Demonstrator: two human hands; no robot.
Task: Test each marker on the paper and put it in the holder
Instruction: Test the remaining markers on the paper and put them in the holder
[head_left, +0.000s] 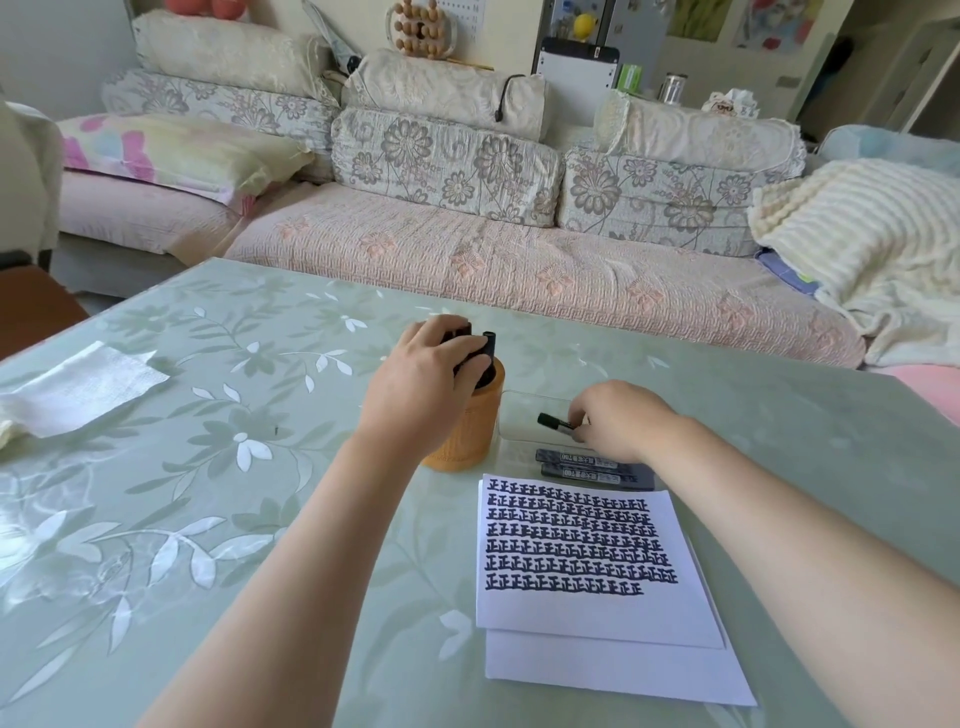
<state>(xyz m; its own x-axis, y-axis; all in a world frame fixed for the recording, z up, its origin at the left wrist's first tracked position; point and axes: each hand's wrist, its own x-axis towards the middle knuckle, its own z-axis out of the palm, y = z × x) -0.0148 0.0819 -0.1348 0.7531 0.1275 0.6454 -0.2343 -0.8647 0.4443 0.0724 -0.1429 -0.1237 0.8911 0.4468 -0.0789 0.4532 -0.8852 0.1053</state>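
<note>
Head view, both bare hands over the green leaf-pattern table (156, 467). Left hand (421, 379) sits on top of the orange cylindrical holder (467, 426), fingers curled down and closed around a black marker (462, 345) at the holder's mouth; a second black marker (489, 345) stands upright in the holder just beside the fingertips. Holder stands on the table just beyond the top left corner of the paper. Right hand (618, 421) reaches into a clear shallow tray (524, 410) just right of the holder, thumb and fingertips pinching the barrel of a black marker (556, 423) that lies roughly level, its capped end pointing left toward the holder; whether it is lifted off the tray floor or still resting on it cannot be told. Two more dark markers with white labels (587, 465) lie side by side at the near edge of the tray, partly under the right wrist, just beyond the top edge of the paper. Paper (587, 603): top white sheet carries seven rows of repeated black marks, lower third blank; it lies askew on another white sheet (613, 670). A folded white cloth or tissue (78, 389) lies well apart at the table's left edge. Sofa with floral cushions (447, 171) behind the table
</note>
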